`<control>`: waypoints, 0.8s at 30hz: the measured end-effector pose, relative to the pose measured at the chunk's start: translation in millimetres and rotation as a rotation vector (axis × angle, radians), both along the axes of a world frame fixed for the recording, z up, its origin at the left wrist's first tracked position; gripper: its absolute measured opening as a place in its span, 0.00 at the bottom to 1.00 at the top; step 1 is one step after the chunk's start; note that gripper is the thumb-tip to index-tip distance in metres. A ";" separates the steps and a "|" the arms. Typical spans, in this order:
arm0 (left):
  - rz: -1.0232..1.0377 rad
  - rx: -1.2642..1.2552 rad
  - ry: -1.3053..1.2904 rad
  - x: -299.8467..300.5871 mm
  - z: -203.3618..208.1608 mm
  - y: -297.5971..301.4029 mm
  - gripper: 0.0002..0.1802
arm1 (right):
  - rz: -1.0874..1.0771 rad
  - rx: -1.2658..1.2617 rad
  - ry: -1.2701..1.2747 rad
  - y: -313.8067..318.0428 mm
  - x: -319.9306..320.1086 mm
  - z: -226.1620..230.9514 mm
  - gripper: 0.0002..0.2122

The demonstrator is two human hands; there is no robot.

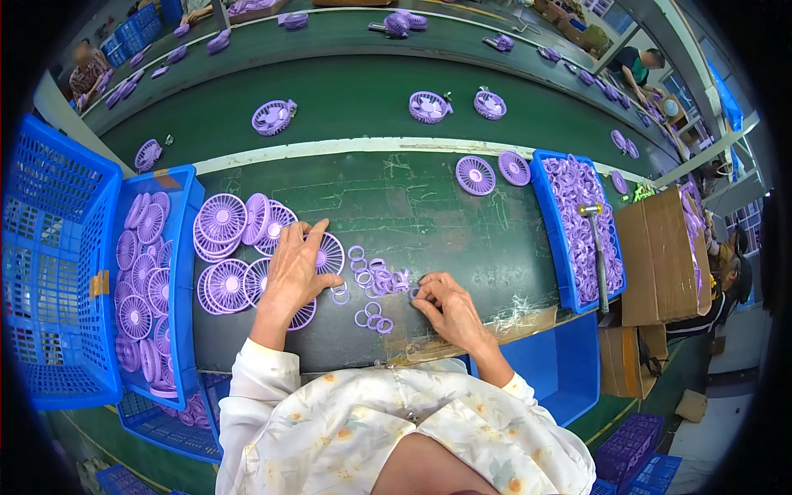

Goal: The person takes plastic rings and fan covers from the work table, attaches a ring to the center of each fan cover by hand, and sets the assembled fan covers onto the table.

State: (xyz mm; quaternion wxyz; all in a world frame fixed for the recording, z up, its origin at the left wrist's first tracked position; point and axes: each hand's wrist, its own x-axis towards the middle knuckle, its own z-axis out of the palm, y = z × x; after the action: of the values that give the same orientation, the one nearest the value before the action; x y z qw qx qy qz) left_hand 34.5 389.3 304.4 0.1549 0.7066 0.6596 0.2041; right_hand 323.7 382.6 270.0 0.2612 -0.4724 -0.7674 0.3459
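Note:
Several round purple fan grilles point(223, 218) lie in loose stacks on the green work surface point(379, 190). My left hand point(290, 268) rests over the grilles, fingers spread, with a spoked grille point(331, 254) beside the index finger. Its thumb tip is close to a small ring point(340, 295). A cluster of small purple rings point(379, 279) sits between my hands, and a few more rings point(373, 315) lie nearer me. My right hand point(450, 309) has its thumb and fingers closed around a small purple ring point(415, 293) at the cluster's right side.
A blue crate point(191, 223) of grilles stands left, beside a tall blue basket point(62, 272). At right, a blue tray point(568, 285) holds purple parts, with a hammer point(600, 256) across it. Cardboard box point(660, 256) beyond. Fan heads point(429, 106) sit on the conveyor; people work farther off.

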 end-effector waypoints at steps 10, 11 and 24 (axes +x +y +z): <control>0.043 -0.036 -0.246 -4.6 32.3 -1.4 0.20 | -0.092 -0.529 0.661 -3.1 3.2 1.1 0.05; 0.040 -0.081 -0.358 -4.3 36.0 -2.8 0.18 | -0.089 -0.531 0.662 -3.5 1.3 1.6 0.05; 0.185 -0.197 -1.582 54.8 -25.6 -36.6 0.09 | -0.054 -0.640 0.857 -9.4 -32.7 44.2 0.13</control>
State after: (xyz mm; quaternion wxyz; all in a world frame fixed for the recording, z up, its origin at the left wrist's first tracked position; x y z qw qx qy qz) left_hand 89.3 352.7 278.8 0.6205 0.2781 0.4254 0.5973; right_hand 290.9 373.3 314.3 0.4031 -0.3645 -0.4356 0.7176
